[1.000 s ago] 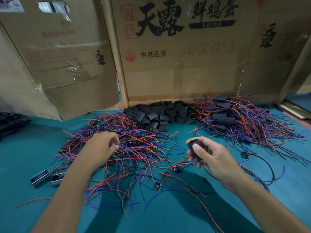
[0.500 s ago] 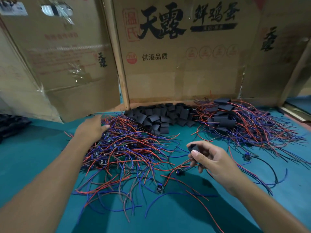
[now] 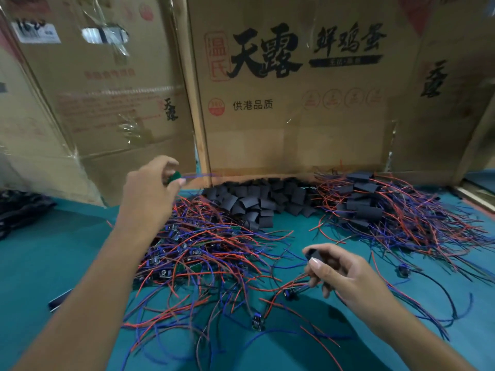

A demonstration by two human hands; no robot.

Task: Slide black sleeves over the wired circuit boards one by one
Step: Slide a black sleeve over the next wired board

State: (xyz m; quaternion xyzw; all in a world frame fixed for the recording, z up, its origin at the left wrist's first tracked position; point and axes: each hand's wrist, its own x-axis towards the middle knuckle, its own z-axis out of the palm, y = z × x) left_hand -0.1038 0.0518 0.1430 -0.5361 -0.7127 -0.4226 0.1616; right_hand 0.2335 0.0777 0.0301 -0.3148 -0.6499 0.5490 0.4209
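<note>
Two hands work above the teal table [image 3: 53, 253]. The left hand [image 3: 150, 191] pinches one green circuit board [image 3: 174, 176], lifted over the unsleeved tangle [image 3: 203, 253], its purple wire trailing right. The right hand [image 3: 345, 274] holds one black sleeve [image 3: 312, 255] between thumb and fingers. Loose sleeves [image 3: 262, 199] heap at the table's far edge, too many to count; a sleeved pile [image 3: 375, 210] lies right. The cardboard box [image 3: 294, 116] reads "天露", "鲜鸡蛋", "供港品质".

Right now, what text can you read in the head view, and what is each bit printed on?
"天露", large black: centre cardboard box
"鲜鸡蛋": same box
"温氏", red seal: same box
"供港品质": same box
"天露", small, vertical: left cardboard box
"天露", vertical: right cardboard panel
Dark banner under "鲜鸡蛋", red round emblems, white sticker top left: too blurred to read.
</note>
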